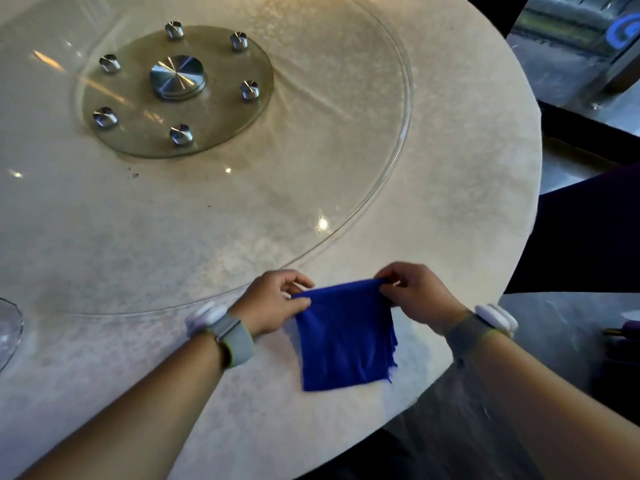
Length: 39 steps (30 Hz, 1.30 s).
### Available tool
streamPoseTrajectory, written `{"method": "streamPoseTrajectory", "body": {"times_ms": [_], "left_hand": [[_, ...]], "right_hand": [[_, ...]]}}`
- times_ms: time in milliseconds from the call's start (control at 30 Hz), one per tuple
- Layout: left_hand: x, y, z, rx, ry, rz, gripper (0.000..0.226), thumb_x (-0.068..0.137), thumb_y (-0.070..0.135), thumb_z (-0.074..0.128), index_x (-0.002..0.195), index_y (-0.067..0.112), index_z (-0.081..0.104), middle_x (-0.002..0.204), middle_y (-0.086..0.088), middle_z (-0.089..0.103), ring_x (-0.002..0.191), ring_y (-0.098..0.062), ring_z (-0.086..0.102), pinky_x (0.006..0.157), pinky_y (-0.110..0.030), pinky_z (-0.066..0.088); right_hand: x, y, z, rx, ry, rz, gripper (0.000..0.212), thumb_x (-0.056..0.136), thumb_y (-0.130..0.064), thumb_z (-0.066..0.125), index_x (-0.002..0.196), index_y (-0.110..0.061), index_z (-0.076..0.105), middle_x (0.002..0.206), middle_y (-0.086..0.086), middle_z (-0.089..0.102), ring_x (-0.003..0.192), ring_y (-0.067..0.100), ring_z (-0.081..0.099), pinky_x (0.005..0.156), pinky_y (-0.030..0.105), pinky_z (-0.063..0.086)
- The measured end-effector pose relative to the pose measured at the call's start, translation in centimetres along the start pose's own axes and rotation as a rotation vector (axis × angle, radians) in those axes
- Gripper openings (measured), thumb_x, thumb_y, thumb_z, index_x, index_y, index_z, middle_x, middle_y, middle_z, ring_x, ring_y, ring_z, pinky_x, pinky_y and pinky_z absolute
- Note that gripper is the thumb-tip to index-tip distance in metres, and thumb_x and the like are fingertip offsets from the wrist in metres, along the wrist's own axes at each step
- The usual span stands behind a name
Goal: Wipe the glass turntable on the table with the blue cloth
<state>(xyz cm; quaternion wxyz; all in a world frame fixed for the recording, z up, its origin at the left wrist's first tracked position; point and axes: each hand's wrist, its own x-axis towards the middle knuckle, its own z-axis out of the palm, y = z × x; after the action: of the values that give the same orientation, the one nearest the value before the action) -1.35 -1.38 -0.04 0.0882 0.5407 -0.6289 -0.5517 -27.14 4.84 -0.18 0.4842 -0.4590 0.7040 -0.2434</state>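
The blue cloth [344,336] hangs folded between my two hands above the near part of the round pale table [467,202]. My left hand [273,303] pinches its upper left corner and my right hand [414,294] pinches its upper right corner. The large clear glass turntable [311,188] lies on the table beyond my hands, its rim curving just past my fingers. A round base plate with a metal hub [177,77] and several metal studs shows through the glass at the upper left. Neither hand touches the glass.
A clear glass object [8,332] sits at the left edge of the table. The table edge curves down the right side, with a dark chair [585,233] and grey floor beyond. Both wrists carry grey bands with white devices.
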Motion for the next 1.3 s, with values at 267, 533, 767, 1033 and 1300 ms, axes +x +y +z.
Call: {"method": "streamPoseTrajectory", "body": {"times_ms": [267,533,767,1033,1300], "left_hand": [[0.9,-0.4,1.5,0.528,0.297,0.226,0.036,0.085,0.007,0.064,0.120,0.009,0.064,0.121,-0.012,0.063,0.110,-0.032,0.059,0.095,-0.038,0.046],[-1.5,-4.0,8.1,0.810,0.210,0.382,0.062,0.094,0.038,0.044,0.146,0.005,0.036,0.156,-0.012,0.031,0.143,-0.028,0.030,0.118,-0.046,0.014],[-1.5,-6.5,7.5,0.918,0.160,0.332,0.076,0.092,0.060,0.034,0.153,0.017,0.019,0.160,0.001,0.017,0.147,-0.016,0.018,0.116,-0.045,0.009],[-1.5,-5.9,7.1,0.954,0.128,0.285,0.077,0.092,0.064,0.023,0.153,0.023,0.003,0.160,0.007,0.000,0.147,-0.012,0.000,0.118,-0.040,-0.006],[-0.1,-2.5,4.6,0.861,0.039,0.281,0.067,0.091,0.054,0.043,0.147,0.019,0.034,0.158,0.001,0.030,0.143,-0.018,0.026,0.115,-0.031,0.015]], "right_hand": [[3.1,-0.4,2.0,-0.296,0.197,-0.062,0.027,0.089,-0.010,0.058,0.112,-0.016,0.068,0.107,0.003,0.069,0.098,0.021,0.062,0.082,0.024,0.043],[-1.9,1.1,7.4,-0.595,0.187,-0.376,0.043,0.094,-0.019,0.058,0.135,-0.009,0.057,0.150,0.011,0.044,0.142,0.030,0.035,0.118,0.046,0.015],[-1.6,4.3,7.3,-0.859,0.107,-0.240,0.062,0.100,-0.053,0.019,0.156,-0.030,0.006,0.162,-0.010,0.000,0.151,0.016,-0.001,0.120,0.046,-0.008],[-1.6,4.1,7.4,-0.911,0.101,-0.197,0.064,0.098,-0.057,0.015,0.156,-0.032,0.001,0.164,-0.010,0.002,0.151,0.019,-0.001,0.119,0.050,-0.008],[-0.6,1.0,5.1,-0.924,0.024,-0.262,0.068,0.099,-0.045,0.032,0.157,-0.019,0.007,0.164,-0.001,0.009,0.151,0.016,0.001,0.119,0.037,-0.009]]}}
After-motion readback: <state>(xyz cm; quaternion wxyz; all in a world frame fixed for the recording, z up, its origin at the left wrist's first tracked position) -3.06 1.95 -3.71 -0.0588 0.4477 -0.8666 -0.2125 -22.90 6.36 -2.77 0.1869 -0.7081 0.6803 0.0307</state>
